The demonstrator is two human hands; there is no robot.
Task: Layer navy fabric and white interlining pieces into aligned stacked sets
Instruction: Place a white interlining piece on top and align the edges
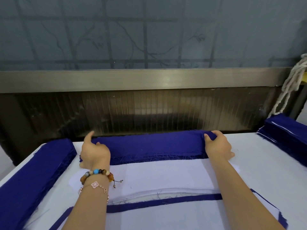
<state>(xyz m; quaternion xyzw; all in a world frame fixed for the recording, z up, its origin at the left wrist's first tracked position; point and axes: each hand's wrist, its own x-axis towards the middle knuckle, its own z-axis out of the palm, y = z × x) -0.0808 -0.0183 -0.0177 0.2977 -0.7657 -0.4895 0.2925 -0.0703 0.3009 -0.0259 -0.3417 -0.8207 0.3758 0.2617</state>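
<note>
- The navy stack [154, 145] sits at 12 o'clock on the far side of the table [265, 171]. Its long axis runs 9 to 3, with the frayed long edge facing 6.
- The right hand [217, 145] curls round the 3 o'clock end, thumb on top, probably squaring the plies.
- The left hand [95, 151] rests on the 9 o'clock end with one finger lifted. Can't tell if it's actually gripping anything.
- The white interlining [162, 178] lies just toward 6.
- There are more navy piles at 9 [38, 171] and 2 [285, 135].
</note>
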